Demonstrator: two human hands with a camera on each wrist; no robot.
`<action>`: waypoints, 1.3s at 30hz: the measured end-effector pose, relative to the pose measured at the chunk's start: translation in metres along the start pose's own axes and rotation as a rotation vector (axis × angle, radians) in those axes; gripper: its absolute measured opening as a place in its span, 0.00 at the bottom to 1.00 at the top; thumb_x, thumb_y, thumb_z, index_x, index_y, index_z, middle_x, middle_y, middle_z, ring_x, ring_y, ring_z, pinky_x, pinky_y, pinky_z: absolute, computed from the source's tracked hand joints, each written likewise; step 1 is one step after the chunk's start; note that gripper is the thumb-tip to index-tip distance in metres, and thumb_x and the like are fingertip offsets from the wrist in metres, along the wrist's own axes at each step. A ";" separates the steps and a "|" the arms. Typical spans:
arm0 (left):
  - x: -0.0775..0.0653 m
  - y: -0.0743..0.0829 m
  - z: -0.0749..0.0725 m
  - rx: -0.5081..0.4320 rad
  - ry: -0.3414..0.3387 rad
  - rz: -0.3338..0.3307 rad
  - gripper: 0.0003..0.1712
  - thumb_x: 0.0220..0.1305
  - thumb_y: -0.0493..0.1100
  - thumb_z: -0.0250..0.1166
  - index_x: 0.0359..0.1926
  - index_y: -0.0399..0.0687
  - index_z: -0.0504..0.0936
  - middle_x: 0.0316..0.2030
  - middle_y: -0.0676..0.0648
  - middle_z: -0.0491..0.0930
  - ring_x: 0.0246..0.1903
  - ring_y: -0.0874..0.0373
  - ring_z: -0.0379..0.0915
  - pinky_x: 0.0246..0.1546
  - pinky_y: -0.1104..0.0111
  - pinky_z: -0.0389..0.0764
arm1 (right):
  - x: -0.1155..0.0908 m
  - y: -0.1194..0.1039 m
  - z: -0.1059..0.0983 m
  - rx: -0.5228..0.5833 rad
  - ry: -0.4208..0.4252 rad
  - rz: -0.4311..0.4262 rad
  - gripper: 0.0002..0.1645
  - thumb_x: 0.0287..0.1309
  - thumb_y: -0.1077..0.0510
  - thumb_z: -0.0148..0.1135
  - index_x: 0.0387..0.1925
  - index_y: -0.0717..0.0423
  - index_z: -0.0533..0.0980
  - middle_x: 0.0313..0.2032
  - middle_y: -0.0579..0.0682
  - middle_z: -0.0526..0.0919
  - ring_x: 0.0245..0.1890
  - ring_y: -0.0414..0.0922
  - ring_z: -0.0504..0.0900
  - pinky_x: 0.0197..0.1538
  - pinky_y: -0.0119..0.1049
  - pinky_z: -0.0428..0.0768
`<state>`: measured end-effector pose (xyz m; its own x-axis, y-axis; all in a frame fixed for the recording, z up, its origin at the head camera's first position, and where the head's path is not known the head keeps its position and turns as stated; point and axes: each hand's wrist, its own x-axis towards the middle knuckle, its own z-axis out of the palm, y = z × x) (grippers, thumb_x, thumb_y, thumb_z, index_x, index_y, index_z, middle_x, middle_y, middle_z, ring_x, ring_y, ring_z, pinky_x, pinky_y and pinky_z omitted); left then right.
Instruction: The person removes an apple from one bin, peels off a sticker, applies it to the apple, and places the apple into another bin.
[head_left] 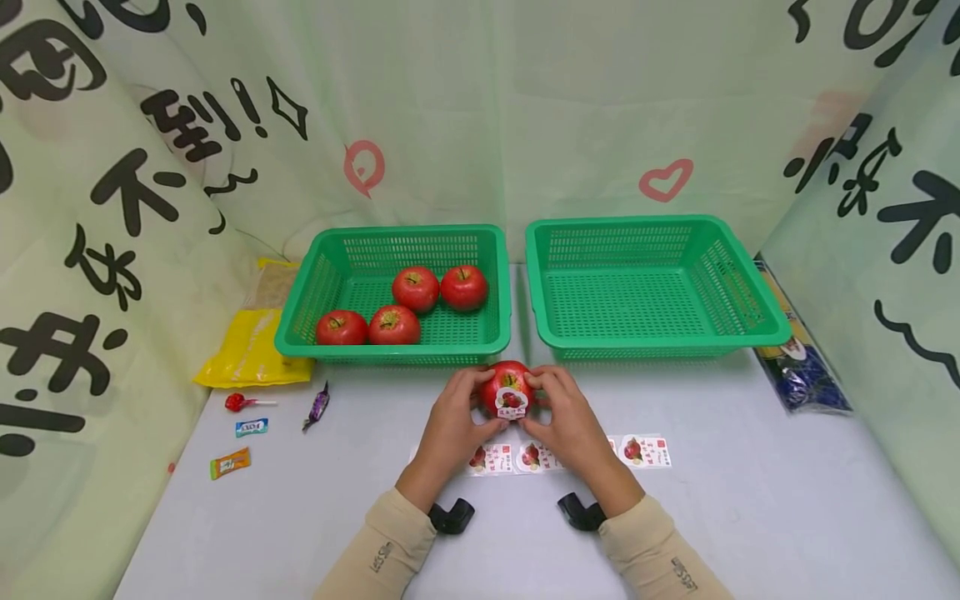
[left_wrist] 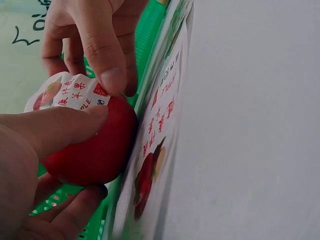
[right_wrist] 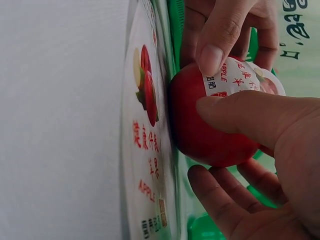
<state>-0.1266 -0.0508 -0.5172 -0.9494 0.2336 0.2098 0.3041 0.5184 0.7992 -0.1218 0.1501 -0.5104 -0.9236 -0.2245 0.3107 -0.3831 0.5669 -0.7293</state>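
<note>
A red apple (head_left: 498, 385) is held between both hands at the middle of the table. A white sticker (head_left: 512, 403) with an apple picture and red lettering lies on its near side. My left hand (head_left: 454, 417) grips the apple from the left, its thumb (left_wrist: 75, 122) on the sticker's lower edge. From the other side my right hand (head_left: 564, 417) grips it, with that thumb (right_wrist: 235, 112) also pressing by the sticker. Below the hands lies a row of printed stickers (head_left: 645, 451), partly hidden by the wrists.
Behind the apple stand a green basket (head_left: 300, 327) with several red apples and a second green basket (head_left: 660, 340). To the left lie a yellow bag (head_left: 251, 350), a lollipop (head_left: 236, 402) and small wrapped candies (head_left: 251, 427). A dark blue packet (head_left: 810, 379) is at the right.
</note>
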 end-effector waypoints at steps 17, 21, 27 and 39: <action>0.000 -0.002 -0.005 -0.080 -0.025 -0.034 0.41 0.56 0.33 0.81 0.68 0.46 0.73 0.67 0.43 0.74 0.64 0.47 0.79 0.61 0.60 0.85 | 0.001 -0.001 -0.004 0.024 -0.012 -0.029 0.32 0.46 0.73 0.80 0.55 0.68 0.77 0.61 0.64 0.76 0.55 0.59 0.85 0.53 0.44 0.90; 0.000 -0.003 -0.006 -0.091 -0.030 -0.014 0.41 0.56 0.31 0.80 0.69 0.46 0.75 0.68 0.42 0.74 0.65 0.47 0.78 0.61 0.61 0.85 | 0.000 -0.001 -0.004 -0.001 -0.020 -0.032 0.32 0.48 0.67 0.83 0.54 0.65 0.77 0.64 0.64 0.76 0.54 0.58 0.86 0.52 0.45 0.91; -0.001 -0.004 -0.008 -0.116 -0.049 0.040 0.38 0.57 0.30 0.79 0.69 0.44 0.78 0.69 0.41 0.74 0.65 0.45 0.78 0.60 0.62 0.86 | -0.002 -0.001 -0.005 -0.078 -0.049 0.014 0.36 0.50 0.58 0.85 0.56 0.62 0.73 0.69 0.61 0.76 0.58 0.56 0.84 0.53 0.48 0.89; -0.007 -0.008 -0.007 -0.188 -0.131 0.099 0.34 0.62 0.29 0.75 0.69 0.46 0.78 0.70 0.44 0.74 0.67 0.46 0.77 0.61 0.62 0.85 | -0.007 0.000 -0.010 -0.114 -0.061 0.002 0.50 0.47 0.55 0.85 0.71 0.57 0.72 0.65 0.59 0.77 0.63 0.57 0.80 0.60 0.55 0.87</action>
<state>-0.1225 -0.0623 -0.5211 -0.8937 0.3868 0.2273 0.3638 0.3287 0.8716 -0.1152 0.1591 -0.5062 -0.9249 -0.2690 0.2688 -0.3803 0.6531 -0.6549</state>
